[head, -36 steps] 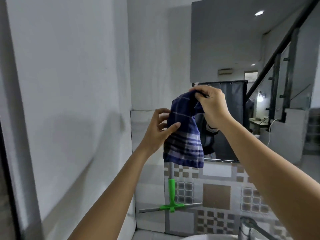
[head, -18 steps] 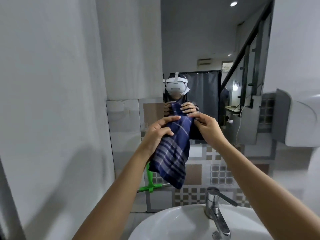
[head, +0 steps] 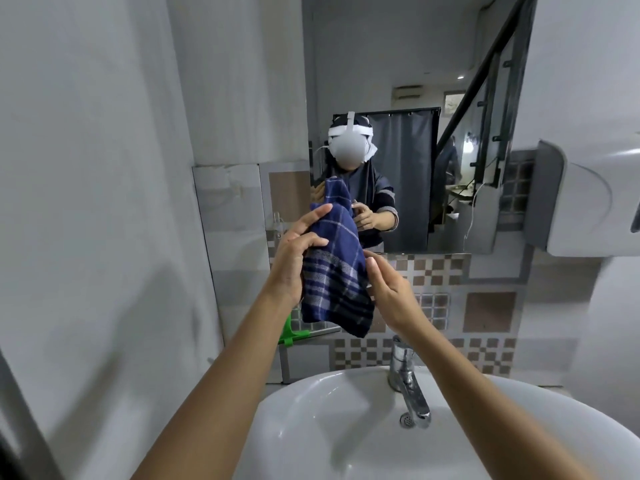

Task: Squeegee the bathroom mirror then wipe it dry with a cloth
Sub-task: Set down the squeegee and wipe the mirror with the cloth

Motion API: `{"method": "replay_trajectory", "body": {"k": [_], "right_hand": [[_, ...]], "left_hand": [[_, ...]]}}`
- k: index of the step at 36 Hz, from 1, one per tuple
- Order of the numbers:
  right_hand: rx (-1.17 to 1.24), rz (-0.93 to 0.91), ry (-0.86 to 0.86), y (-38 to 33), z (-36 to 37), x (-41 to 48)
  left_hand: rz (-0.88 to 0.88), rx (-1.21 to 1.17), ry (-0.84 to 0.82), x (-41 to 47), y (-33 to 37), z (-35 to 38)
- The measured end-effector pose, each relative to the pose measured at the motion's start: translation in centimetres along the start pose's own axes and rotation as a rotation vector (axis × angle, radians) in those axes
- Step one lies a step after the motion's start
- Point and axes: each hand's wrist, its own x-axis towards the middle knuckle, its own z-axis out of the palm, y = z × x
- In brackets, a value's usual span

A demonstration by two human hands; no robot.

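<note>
I've got the blue plaid cloth [head: 334,271] held up in front of the mirror [head: 408,98], not touching the glass. My left hand [head: 294,258] is clamped round its left edge, thumb and fingers pinching the fabric, while my right hand [head: 388,289] is loosely spread with the fingertips against the cloth's right side, not really gripping. The green squeegee [head: 292,332] sits low against the tiled wall [head: 485,306], mostly hidden behind my left arm. Sink [head: 311,427] and tap [head: 407,382] are right below.
</note>
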Motion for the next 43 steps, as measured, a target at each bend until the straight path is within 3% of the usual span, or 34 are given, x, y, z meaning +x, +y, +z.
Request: {"method": "replay_trajectory", "body": {"k": [3,10,20,29,34,43], "right_hand": [[0.073,0.018,-0.013,-0.2,0.2,-0.2],[0.52,0.13,-0.057,-1.1,0.4,-0.1],[0.428,0.023,-0.047,-1.9,-2.4,0.5],[0.452,0.177,-0.022,-2.9,-5.3,1.6],[0.483,0.247,-0.086,-2.9,-6.5,1.3],[0.685,0.373,-0.362,-2.6,-8.5,0.7]], "left_hand": [[0.008,0.003,-0.02,-0.3,0.0,0.2],[0.011,0.069,-0.091,-0.6,0.3,0.0],[0.057,0.323,-0.09,-0.1,-0.5,-1.4],[0.069,0.183,-0.221,0.4,-0.4,1.2],[0.083,0.128,-0.279,0.7,0.0,3.1],[0.072,0.146,-0.324,1.2,-0.4,3.9]]}}
